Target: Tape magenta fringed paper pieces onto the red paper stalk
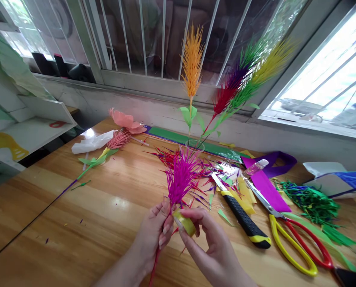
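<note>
A magenta paper wheat-ear flower (182, 181) stands upright above the table, and my left hand (156, 225) is closed round its stem just under the head. The red stem continues downward below that hand. Between the thumb and fingers of my right hand (206, 239) is a small roll of yellowish tape (184, 223), held close against the stem. My two hands almost meet at the base of the flower head. Behind it lie scattered red and purple paper spikes (169, 157).
A utility knife (244, 217) with its blade out and scissors (291, 235) lie at the right, beside green shreds (312, 201) and magenta paper (267, 187). A pink flower stem (85, 171) lies left. Finished orange (192, 59) and multicoloured ears (238, 83) stand at the back.
</note>
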A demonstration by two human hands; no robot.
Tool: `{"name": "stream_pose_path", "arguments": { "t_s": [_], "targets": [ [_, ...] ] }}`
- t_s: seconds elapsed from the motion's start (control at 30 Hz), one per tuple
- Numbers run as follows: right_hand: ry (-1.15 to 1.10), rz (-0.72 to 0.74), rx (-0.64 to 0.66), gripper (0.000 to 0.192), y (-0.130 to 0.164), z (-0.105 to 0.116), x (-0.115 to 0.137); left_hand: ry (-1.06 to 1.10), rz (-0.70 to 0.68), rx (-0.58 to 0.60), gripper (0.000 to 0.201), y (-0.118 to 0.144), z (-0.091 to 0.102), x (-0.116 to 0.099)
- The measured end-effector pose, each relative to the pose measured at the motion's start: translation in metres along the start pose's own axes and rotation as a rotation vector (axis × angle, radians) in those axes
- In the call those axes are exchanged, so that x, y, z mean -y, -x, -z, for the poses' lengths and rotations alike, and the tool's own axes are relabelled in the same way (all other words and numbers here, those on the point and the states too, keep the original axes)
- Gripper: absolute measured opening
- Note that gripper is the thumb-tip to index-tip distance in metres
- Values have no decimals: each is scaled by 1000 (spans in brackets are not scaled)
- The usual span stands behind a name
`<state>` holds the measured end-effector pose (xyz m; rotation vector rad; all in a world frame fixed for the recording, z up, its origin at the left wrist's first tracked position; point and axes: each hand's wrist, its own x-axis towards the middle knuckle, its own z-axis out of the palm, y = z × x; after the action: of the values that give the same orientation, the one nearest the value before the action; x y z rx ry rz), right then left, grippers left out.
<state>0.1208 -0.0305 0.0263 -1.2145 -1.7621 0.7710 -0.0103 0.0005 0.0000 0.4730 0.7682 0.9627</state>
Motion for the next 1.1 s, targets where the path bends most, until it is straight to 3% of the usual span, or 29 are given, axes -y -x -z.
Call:
{"name": "stream_pose_path", "arguments": {
  "t_s": [0.1, 0.3, 0.57, 0.73, 1.0, 1.1],
  "targets": [
    [-10, -28, -16, 23, 0, -1, -8, -39, -67, -28, 38, 1, -1, -1],
    [32, 97, -80, 28, 0, 0, -9, -23, -79, 18, 29, 4, -2, -4],
    [25, 119, -110, 29, 1, -3, -8, 19, -105, -71, 26, 2, 1, -7],
    [54, 129, -126, 28, 1, -2, -11, 72, -43, 42, 27, 0, 3, -13],
    [130, 218, -135, 32, 0, -2, -9, -151, -116, 32, 32, -9, 8, -7],
    [150, 236, -129, 33, -1, -3, -9, -184, -84, 25, 36, -8, 9, -4]
  ]
}}
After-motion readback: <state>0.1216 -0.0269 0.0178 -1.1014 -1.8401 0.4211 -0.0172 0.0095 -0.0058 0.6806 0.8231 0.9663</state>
